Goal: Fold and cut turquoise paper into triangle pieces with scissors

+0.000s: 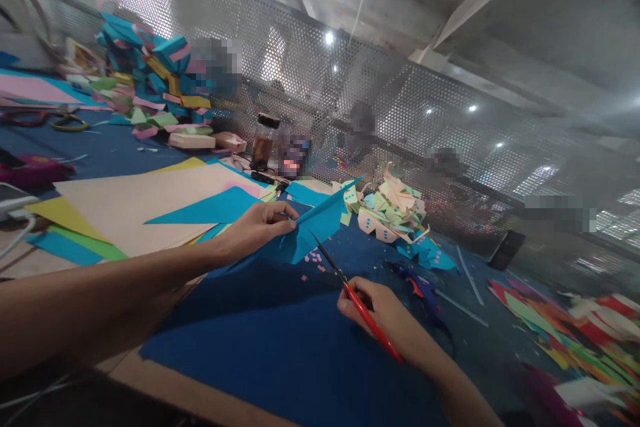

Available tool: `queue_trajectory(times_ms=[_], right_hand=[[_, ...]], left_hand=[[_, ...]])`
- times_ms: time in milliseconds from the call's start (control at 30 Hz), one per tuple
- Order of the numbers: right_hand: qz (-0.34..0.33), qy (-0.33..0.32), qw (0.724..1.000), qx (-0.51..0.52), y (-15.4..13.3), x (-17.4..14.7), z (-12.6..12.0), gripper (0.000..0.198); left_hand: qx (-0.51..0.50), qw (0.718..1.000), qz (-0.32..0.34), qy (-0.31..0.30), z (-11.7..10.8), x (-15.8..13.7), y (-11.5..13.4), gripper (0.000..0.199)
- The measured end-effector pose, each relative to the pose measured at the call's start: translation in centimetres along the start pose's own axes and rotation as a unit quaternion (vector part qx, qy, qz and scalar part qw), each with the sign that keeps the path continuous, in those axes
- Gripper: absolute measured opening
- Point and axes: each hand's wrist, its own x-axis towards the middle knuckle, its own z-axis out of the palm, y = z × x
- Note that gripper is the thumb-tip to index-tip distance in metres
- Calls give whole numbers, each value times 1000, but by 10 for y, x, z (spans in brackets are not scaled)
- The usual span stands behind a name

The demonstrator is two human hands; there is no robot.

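A folded sheet of blue paper (320, 217) is pinched along its upper edge by my left hand (265, 227), raised a little over the table. My right hand (380, 310) is closed round the red handles of a pair of scissors (367, 317). The dark blades point up and left, their tip close to the lower part of the blue paper. Small pink paper bits (313, 263) lie on the dark blue tabletop (260, 347) beneath the paper.
Stacked paper sheets (135, 200) lie at left. Folded paper pieces (393, 207) are heaped beyond my hands. A glue gun (423, 290) lies right of the scissors, near a phone (507, 250). A lidded jar (264, 140) stands behind. Coloured strips (570, 327) spread at far right.
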Motion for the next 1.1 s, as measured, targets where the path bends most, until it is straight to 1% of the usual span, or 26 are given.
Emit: queue_trajectory(times_ms=[367, 600, 1100], right_hand=[[0, 7, 1000, 0, -1, 0, 1, 20], [2, 8, 1000, 9, 0, 0, 2, 16], [0, 10, 1000, 5, 0, 0, 2, 16]], left_hand=[[58, 998, 30, 3, 0, -1, -5, 28], [48, 999, 25, 0, 0, -1, -4, 28], [59, 998, 26, 1, 2, -2, -5, 30]])
